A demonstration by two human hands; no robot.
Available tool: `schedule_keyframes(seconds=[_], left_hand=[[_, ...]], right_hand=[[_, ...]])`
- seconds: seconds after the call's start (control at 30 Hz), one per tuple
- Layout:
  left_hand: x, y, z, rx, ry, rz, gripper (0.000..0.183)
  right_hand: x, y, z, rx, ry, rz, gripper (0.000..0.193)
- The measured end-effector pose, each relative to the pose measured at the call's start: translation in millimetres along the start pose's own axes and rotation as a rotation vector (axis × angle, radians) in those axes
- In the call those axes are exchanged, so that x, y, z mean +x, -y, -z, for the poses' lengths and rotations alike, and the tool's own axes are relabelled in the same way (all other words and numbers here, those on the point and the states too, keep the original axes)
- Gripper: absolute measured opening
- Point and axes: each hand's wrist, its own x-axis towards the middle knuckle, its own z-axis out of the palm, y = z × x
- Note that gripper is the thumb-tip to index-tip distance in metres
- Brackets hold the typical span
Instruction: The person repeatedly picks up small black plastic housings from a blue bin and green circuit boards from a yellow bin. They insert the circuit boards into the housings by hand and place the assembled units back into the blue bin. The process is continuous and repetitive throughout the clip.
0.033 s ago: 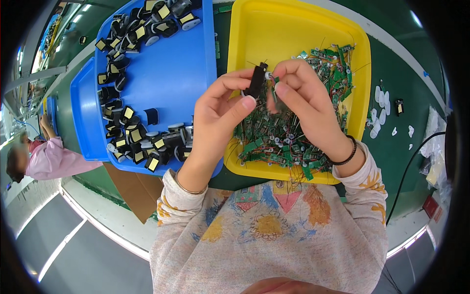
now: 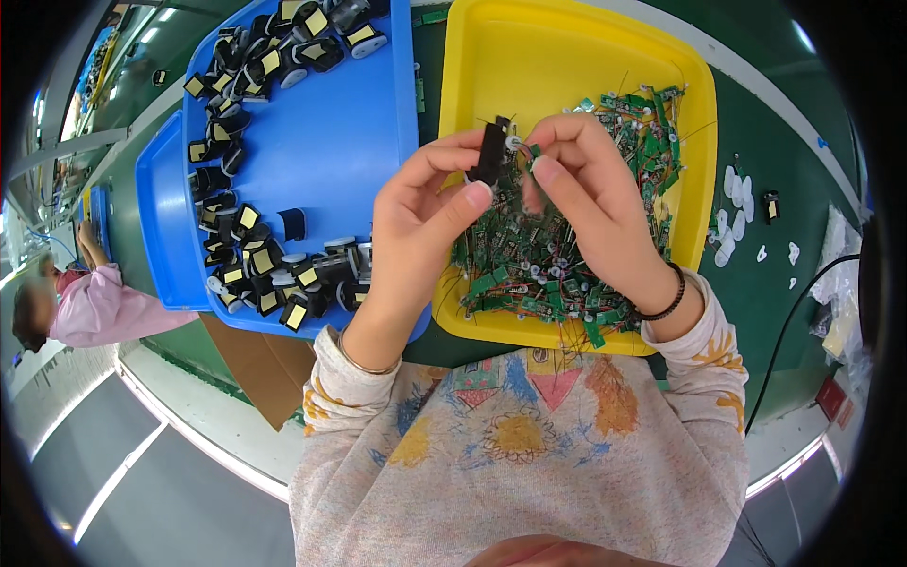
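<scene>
Above the yellow tray (image 2: 576,24), my left hand (image 2: 416,203) holds a small black plastic housing (image 2: 490,156) upright between thumb and fingers. My right hand (image 2: 605,208) pinches a small green circuit board (image 2: 535,153) between thumb and forefinger. Thin wires run from the board to a small pale round part (image 2: 514,144), which sits against the housing's upper right side. Whether it is inside the housing I cannot tell. Below both hands lies a heap of green circuit boards (image 2: 520,246) with wires and pale round parts. My fingers hide part of the board.
A blue tray (image 2: 321,123) on the left holds several black housings (image 2: 250,255) with cream pads. White oval pieces (image 2: 737,194), another black part (image 2: 772,206), a black cable (image 2: 789,331) and clear plastic bags (image 2: 836,283) lie at right. Another person (image 2: 104,302) sits far left.
The black housing has turned slightly more upright in my left hand. The pale round part has shifted a little left and up beside it. Both hands have otherwise barely moved.
</scene>
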Motion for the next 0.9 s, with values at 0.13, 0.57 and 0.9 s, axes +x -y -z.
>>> schedule_keyframes(seconds=[0.13, 0.57, 0.9], left_hand=[[-2, 1, 2, -0.073, -0.014, -0.019, 0.023], [-5, 1, 3, -0.031, 0.019, -0.162, 0.026], [-7, -1, 1, 0.044, 0.013, -0.127, 0.025]], right_hand=[[0, 2, 4, -0.562, -0.04, 0.337, 0.014], [2, 7, 0, -0.964, -0.04, 0.717, 0.015], [1, 10, 0, -0.942, -0.027, 0.657, 0.014]])
